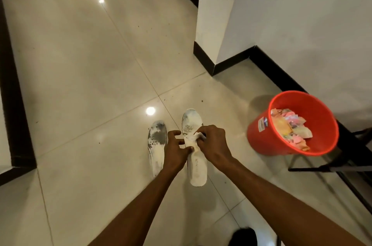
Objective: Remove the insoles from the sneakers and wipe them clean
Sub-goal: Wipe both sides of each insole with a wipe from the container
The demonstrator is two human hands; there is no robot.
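Two white insoles lie side by side on the tiled floor. The left insole (156,143) has dark grey dirt over its toe half. The right insole (196,167) has lighter stains at the toe and faint lettering near the heel. My left hand (174,151) presses on the inner edge of the right insole, thumb on its middle. My right hand (212,143) pinches a small white wipe (198,136) against the same insole's middle. No sneakers are in view.
An orange-red bucket (261,141) holding crumpled paper scraps stands to the right. A black metal frame (330,168) runs behind it along the white wall. A white pillar with black skirting (203,56) rises ahead. A dark object (243,236) sits at the bottom edge.
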